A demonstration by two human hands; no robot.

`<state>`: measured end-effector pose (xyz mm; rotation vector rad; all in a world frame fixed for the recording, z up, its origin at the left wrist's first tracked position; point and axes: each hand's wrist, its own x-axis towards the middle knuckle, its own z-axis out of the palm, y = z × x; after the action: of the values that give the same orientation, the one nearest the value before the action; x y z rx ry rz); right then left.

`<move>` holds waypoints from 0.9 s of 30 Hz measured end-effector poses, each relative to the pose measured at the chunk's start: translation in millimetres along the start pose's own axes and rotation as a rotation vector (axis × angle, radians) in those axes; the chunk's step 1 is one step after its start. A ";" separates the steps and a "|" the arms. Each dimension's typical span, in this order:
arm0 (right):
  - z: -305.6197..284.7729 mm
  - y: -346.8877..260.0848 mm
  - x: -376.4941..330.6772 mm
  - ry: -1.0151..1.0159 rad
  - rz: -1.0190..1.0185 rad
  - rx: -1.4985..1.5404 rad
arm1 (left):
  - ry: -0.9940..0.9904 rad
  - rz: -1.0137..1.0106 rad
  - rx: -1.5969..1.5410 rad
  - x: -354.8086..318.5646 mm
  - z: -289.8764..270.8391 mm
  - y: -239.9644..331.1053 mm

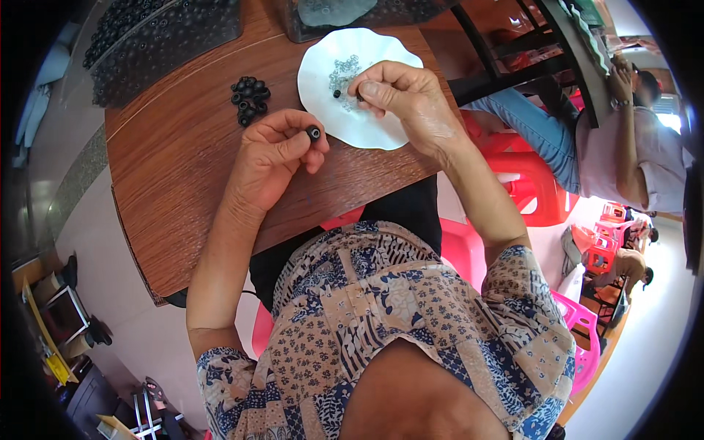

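Note:
My left hand (271,158) is closed in a pinch around a small black cylindrical part (313,133), its round hole turned up toward me. Over a white wavy-rimmed plate (381,136), the fingertips of my right hand (411,99) are pressed together; a dark bit shows between them, mostly hidden. Small clear rings (343,72) lie scattered on the plate beside those fingers. One black piece (337,94) rests there too, just left of my right fingertips. Beyond my left hand, a small heap of black parts (249,95) sits on the wooden table (176,176).
A clear bin of many black parts (161,55) stands at the table's far left. Another bin (367,16) behind the plate holds a pale dish. To the right are red plastic stools (532,183) and a seated person (623,139) at another table.

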<state>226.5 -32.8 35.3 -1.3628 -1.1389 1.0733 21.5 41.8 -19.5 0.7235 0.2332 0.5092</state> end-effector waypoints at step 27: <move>40.5 -7.2 -40.4 0.154 -0.033 0.342 | 0.169 0.102 -0.251 -15.3 39.3 -28.9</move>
<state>179.8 -66.1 39.9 -1.1307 -0.8189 1.0638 33.6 -7.0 -10.1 0.4498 0.2851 0.6850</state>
